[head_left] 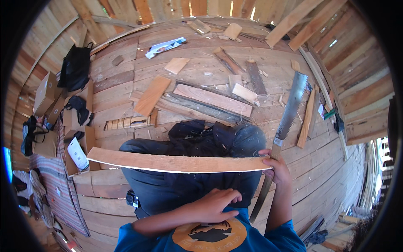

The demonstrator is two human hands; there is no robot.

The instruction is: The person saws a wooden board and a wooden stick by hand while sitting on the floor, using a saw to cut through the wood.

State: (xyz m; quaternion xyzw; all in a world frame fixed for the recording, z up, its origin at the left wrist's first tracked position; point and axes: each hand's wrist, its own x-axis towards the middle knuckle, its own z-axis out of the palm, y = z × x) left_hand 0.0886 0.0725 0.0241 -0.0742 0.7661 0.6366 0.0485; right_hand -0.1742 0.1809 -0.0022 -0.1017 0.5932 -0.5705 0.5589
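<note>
My right hand (278, 169) is closed around a hand saw (291, 107) and the right end of a long, thin wooden board (180, 163). The saw's toothed metal blade points up and away, and its long straight handle slants down past my palm toward my body. Spanning above my crossed legs, the board reaches out to the left. My left hand (219, 204) lies against the front of my blue shirt, thumb and fingers apart, with nothing seen in it.
Wood offcuts, including a plank (214, 100), and shavings litter the plank floor ahead. Cardboard boxes (45, 94) and a black bag (75, 67) stand left, near a striped mat (63, 193). Timber strips (307, 117) lie at right. Wooden walls surround the space.
</note>
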